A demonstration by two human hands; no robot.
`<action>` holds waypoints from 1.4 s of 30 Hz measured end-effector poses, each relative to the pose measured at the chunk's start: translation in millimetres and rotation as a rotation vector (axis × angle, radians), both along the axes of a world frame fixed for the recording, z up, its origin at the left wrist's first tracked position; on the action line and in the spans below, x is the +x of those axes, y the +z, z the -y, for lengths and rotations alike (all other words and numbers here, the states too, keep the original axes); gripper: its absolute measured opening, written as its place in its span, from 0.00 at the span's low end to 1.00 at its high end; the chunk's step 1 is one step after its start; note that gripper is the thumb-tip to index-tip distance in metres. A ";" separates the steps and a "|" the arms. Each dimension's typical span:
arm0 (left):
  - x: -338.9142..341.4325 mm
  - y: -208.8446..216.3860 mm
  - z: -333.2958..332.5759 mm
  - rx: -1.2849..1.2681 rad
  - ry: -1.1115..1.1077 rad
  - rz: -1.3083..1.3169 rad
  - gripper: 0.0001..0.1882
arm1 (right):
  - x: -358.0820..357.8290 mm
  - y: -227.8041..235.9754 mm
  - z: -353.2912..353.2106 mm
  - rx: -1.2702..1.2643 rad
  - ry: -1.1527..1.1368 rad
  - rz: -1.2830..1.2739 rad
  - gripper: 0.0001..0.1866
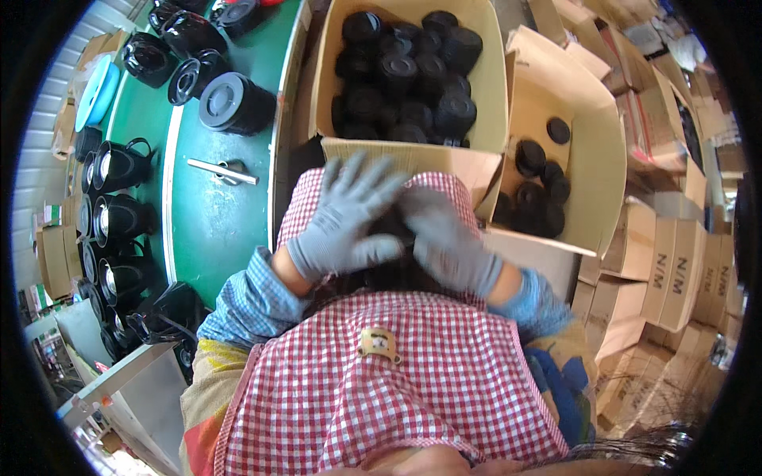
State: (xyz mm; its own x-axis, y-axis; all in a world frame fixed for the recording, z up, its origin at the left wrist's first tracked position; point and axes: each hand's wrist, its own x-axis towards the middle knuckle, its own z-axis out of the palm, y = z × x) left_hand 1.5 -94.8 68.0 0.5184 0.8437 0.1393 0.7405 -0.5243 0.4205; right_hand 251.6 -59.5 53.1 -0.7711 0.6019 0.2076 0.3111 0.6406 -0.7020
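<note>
Has a black thing (390, 225) at the centre of the dial, low between two grey-gloved grips, just toward 12 o'clock from a red-and-white checked apron (444, 365). Looks dark and plain, with outline mostly covered and blurred; cannot tell its full shape. Holds the left grip (341, 210) toward 10 o'clock, back upward, fingers spread, thumb pointing to 3 o'clock. Has the right grip (452, 246) toward 3 o'clock, smeared by blur; cannot tell whether spread or pinching. Shows at 12 o'clock a carton (496, 87) full of round black cylinders (397, 71), some with ringed tops. Shows fewer black pieces in a second carton (599, 151) at 2 o'clock. Has a green desk (214, 218) toward 10 o'clock, bearing a silver rod (205, 166), and glossy black jugs (131, 222) at 9 o'clock.
</note>
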 end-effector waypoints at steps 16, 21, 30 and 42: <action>13.0 -53.7 -107.7 -0.762 0.075 0.154 0.20 | -62.1 26.7 -6.9 0.236 0.438 0.047 0.51; 7.7 -22.6 -111.5 -0.578 -0.356 0.137 0.20 | -57.2 35.5 -34.9 0.208 0.496 -0.021 0.38; 69.9 -17.6 -127.1 -0.631 -0.288 -0.156 0.24 | -77.5 21.0 -23.6 0.357 0.408 -0.244 0.29; 61.5 -26.1 -122.7 -0.648 -0.263 -0.052 0.22 | -65.6 22.5 -36.5 0.472 0.487 -0.169 0.23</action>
State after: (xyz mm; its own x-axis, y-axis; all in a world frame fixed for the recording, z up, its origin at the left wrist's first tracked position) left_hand 63.0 27.9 41.9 0.7087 0.5945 -0.3798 0.6513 -0.3446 0.6761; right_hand 186.0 -23.0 75.6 -0.8645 0.0123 0.5025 -0.1775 0.9278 -0.3280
